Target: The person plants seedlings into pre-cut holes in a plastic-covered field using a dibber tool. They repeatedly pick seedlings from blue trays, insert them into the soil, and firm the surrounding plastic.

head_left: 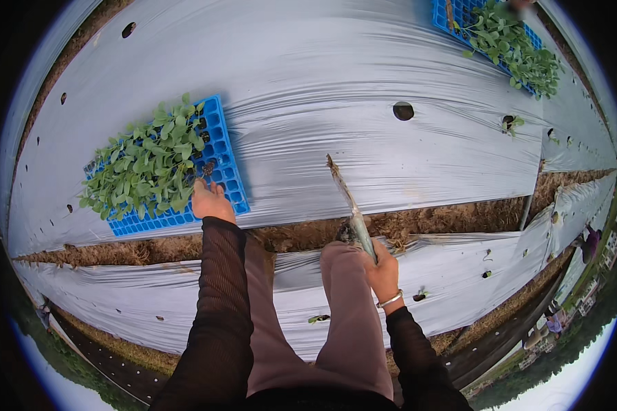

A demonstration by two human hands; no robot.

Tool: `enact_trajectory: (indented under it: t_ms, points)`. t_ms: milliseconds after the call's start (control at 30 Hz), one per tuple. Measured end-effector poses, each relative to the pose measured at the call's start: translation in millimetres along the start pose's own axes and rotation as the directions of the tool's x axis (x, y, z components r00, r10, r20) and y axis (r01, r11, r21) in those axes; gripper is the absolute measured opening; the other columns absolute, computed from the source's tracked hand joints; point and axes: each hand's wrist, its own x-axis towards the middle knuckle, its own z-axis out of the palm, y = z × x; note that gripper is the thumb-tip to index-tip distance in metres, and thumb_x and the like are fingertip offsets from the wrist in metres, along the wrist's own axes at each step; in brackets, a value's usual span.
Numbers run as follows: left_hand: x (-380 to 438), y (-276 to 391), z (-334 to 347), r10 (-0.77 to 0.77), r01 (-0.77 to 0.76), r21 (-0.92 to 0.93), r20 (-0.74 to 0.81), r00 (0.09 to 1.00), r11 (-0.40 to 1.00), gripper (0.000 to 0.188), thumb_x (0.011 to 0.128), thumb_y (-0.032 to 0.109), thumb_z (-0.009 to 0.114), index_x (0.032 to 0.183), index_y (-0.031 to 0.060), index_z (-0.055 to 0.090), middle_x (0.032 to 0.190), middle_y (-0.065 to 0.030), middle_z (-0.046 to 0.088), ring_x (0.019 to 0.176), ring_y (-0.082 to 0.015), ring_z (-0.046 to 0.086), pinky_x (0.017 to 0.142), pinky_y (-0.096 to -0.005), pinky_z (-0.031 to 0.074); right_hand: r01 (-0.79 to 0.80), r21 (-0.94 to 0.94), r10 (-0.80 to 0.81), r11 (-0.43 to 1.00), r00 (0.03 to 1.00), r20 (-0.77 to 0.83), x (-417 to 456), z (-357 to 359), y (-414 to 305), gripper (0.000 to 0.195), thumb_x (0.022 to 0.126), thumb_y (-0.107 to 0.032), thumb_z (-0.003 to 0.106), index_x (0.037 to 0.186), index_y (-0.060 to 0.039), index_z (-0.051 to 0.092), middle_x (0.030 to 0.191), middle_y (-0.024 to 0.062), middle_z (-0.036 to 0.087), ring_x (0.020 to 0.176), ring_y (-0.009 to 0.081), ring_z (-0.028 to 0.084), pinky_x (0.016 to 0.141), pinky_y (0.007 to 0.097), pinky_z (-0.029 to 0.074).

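Note:
My left hand (212, 199) reaches over the right part of a blue plastic seedling tray (217, 123), its fingertips at the edge of the leafy green seedlings (149, 154). A dark plug of soil and roots (209, 167) shows just beyond those fingers; whether they pinch its seedling is hard to tell. Several cells at the tray's right side hold no plant. In my right hand (382, 272), with a bracelet at the wrist, is the pale handle of a narrow, soil-caked hand tool (345, 190), its tip over the silver plastic mulch film (308, 128).
A planting hole (403, 111) opens in the film ahead, with a planted seedling (512, 122) to its right. Another seedling tray (452, 20) lies at the upper right. A soil furrow (432, 218) runs between the film-covered beds. People are far off at the lower right.

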Motion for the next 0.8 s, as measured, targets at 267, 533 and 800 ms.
enact_trajectory:
  t_ms: [267, 533, 800]
  points:
    - [-63.0, -61.7, 32.6, -0.025, -0.064, 0.343, 0.249, 0.968, 0.937, 0.023, 0.088, 0.023, 0.057, 0.103, 0.0063, 0.064, 0.103, 0.0003, 0.063, 0.086, -0.0113, 0.057, 0.072, -0.0254, 0.042, 0.058, -0.373, -0.118, 0.926, 0.983, -0.141, 79.7, -134.0, 23.0, 0.043, 0.079, -0.022, 0.065, 0.121, -0.0151, 0.058, 0.077, 0.0179, 0.064, 0.069, 0.0366, 0.061, 0.060, 0.0409, 0.049]
    - [-54.7, -120.6, 93.5, -0.315, -0.083, 0.637, 0.486, 0.815, 0.766, 0.020, 0.085, 0.022, 0.060, 0.100, 0.0086, 0.065, 0.096, 0.0001, 0.065, 0.080, -0.0093, 0.057, 0.067, -0.0244, 0.044, 0.138, -0.707, -0.067, 0.694, 0.990, 0.127, 187.4, -214.8, -23.7, 0.027, 0.081, -0.022, 0.061, 0.106, -0.0116, 0.063, 0.075, 0.0161, 0.063, 0.074, 0.0355, 0.061, 0.064, 0.0446, 0.049]
    - [-35.5, -147.9, 98.0, -0.353, 0.019, 0.658, 0.378, 0.856, 0.752, 0.019, 0.084, 0.022, 0.062, 0.099, 0.0104, 0.064, 0.095, 0.0014, 0.063, 0.080, -0.0114, 0.057, 0.068, -0.0269, 0.045, 0.287, -0.815, 0.000, 0.503, 0.943, 0.332, 225.6, -204.1, -44.0, 0.017, 0.081, -0.018, 0.060, 0.093, -0.0074, 0.065, 0.081, 0.0132, 0.065, 0.081, 0.0305, 0.063, 0.071, 0.0415, 0.051]
